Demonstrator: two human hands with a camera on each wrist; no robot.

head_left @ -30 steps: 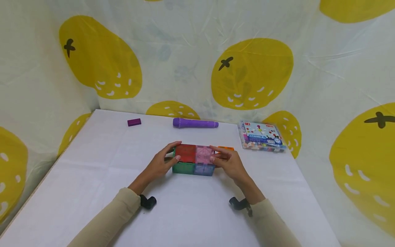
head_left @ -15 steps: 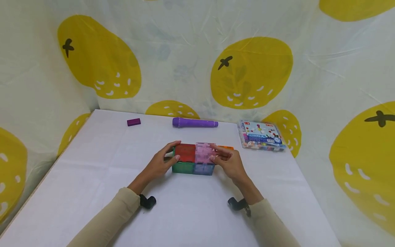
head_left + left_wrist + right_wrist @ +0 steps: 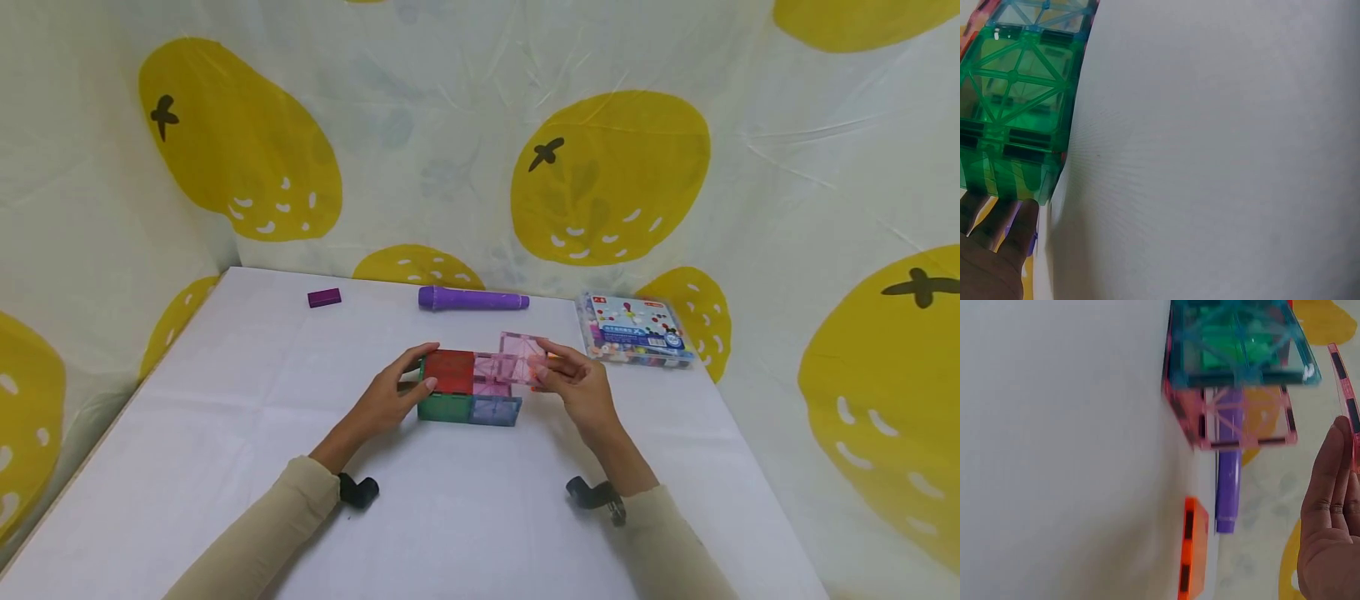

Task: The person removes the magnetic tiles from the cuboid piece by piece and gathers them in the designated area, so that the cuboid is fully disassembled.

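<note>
A low box of translucent magnetic tiles stands mid-table in the head view, with a red tile [image 3: 450,371] on top and a green tile [image 3: 444,407] and a blue tile [image 3: 495,409] along its front. My left hand [image 3: 390,396] grips its left end, thumb by the red tile's front edge and fingers at the green end wall. My right hand [image 3: 585,387] pinches a pink tile [image 3: 519,346], raised and tilted over the box's right half. That half is uncovered on top, and pink walls show inside. In the right wrist view, the pink tile's edge [image 3: 1345,387] shows at the fingertips.
An orange tile [image 3: 1192,550] lies right of the box, mostly behind my right hand in the head view. At the back are a purple block [image 3: 324,297], a purple microphone-shaped stick [image 3: 472,298] and a clear case of small colourful parts [image 3: 637,329]. A fruit-print curtain [image 3: 435,167] hangs behind.
The pink tile has come off the box's top right half; my right hand has lifted it up and to the right. My left hand stays on the box's left end.
</note>
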